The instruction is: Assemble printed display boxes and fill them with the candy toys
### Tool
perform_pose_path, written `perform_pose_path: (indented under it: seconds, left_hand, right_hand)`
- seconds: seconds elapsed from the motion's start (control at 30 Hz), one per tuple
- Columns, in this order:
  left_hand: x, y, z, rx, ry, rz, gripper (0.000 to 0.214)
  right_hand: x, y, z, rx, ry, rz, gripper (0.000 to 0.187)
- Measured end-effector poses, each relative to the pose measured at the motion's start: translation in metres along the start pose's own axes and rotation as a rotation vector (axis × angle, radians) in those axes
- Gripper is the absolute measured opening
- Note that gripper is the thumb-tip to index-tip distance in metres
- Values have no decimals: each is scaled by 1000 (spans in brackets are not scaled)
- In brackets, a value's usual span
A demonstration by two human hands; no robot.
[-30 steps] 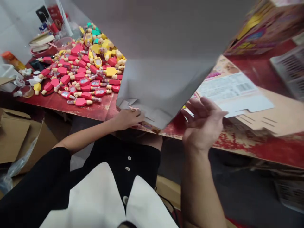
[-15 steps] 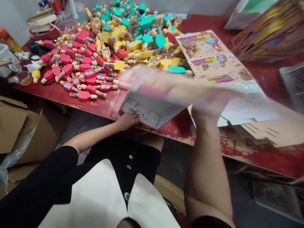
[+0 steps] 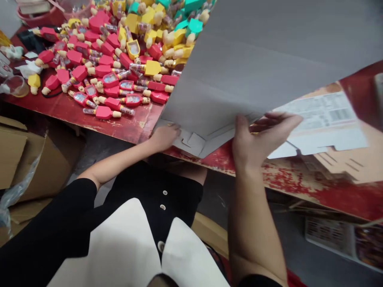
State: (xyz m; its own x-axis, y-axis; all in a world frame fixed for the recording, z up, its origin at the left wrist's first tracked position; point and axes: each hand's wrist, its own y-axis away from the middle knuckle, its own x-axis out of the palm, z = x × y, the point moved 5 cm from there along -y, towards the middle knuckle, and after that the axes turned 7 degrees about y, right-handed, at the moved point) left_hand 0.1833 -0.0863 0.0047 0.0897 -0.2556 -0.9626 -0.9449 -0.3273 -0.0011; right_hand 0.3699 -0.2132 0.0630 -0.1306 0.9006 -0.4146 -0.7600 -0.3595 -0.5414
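A partly folded cardboard display box (image 3: 239, 67), plain grey on the side facing me, stands at the table's front edge with its large panel tilted up. Low at its left front corner, my left hand (image 3: 164, 138) has its fingers curled over the edge by a slotted flap. On the right, my right hand (image 3: 254, 141) grips the box's side wall near the base, thumb on the grey face and fingers behind. To the right lies a flat printed sheet (image 3: 329, 115) with a barcode, over brown slotted cardboard (image 3: 356, 161).
A large pile of red, yellow and green toy-like pieces with clear tubes (image 3: 113, 79) covers the table's (image 3: 38, 105) left and back. A pink basket (image 3: 44, 16) stands behind it. Open cartons (image 3: 24, 159) are on the floor at left; a plastic crate (image 3: 329, 237) sits below the table at right.
The big panel, blurred and nearly level before, now stands up and hides much of the pile and printed sheets. My right hand has come down to the box's right side; my left stays at the corner.
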Motion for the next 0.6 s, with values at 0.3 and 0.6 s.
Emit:
perform_pose_path:
  seconds: [0.3, 0.6]
  left_hand:
    - [6, -28, 24, 154, -106, 220, 35]
    - [-64, -28, 16, 100, 270, 198, 27]
  right_hand:
    - [9, 2, -6, 98, 48, 154, 19]
    - [26, 76, -64, 528, -585, 258, 62]
